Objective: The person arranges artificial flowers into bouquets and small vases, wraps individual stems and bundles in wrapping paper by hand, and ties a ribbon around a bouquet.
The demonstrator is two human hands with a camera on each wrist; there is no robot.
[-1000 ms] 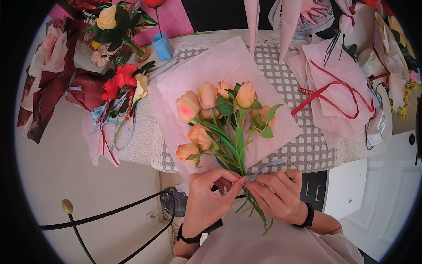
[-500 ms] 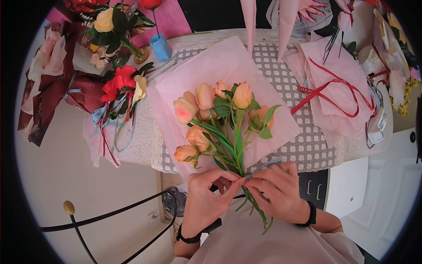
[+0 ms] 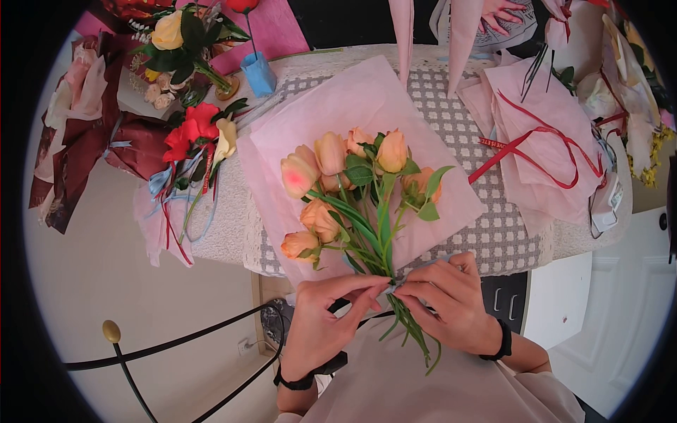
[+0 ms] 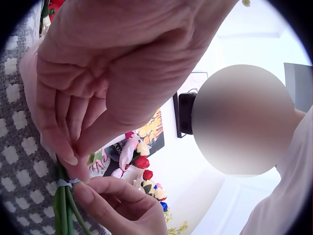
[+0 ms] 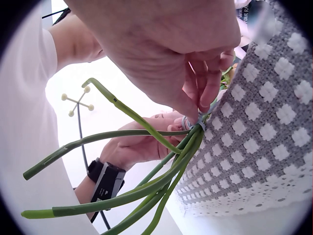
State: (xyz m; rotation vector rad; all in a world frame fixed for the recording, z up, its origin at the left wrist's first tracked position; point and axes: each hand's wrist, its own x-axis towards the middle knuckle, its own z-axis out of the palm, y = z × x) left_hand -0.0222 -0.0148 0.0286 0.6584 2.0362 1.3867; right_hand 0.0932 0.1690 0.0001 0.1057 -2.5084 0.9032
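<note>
A bunch of artificial peach tulips and roses [image 3: 319, 220] lies over a pink wrapping sheet [image 3: 352, 92], its green stems [image 3: 416, 335] hanging past the table's front edge. Around the stems is a light blue ribbon [image 4: 66, 183], knotted just where both hands meet. Thumb and fingertips of my left hand [image 3: 328, 317] pinch the ribbon from the left side. From the right, my right hand [image 3: 451, 303] pinches it too, thumb against index finger. In the right wrist view the loose stem ends [image 5: 122, 196] spread out below the tie.
Pink sheets [image 3: 536, 148] with a red ribbon [image 3: 511, 144] lie on the right. Red flowers [image 3: 192, 134], a dark red wrapped bouquet [image 3: 134, 144] and a blue pot [image 3: 259, 74] stand left. A checked cloth [image 3: 508, 247] covers the table; a black metal rail [image 3: 176, 345] is at lower left.
My left fingers have straightened somewhat and shifted slightly at the tie. The blue ribbon's tail, earlier stretched out to the right, is now mostly behind my right hand. The flowers stay put.
</note>
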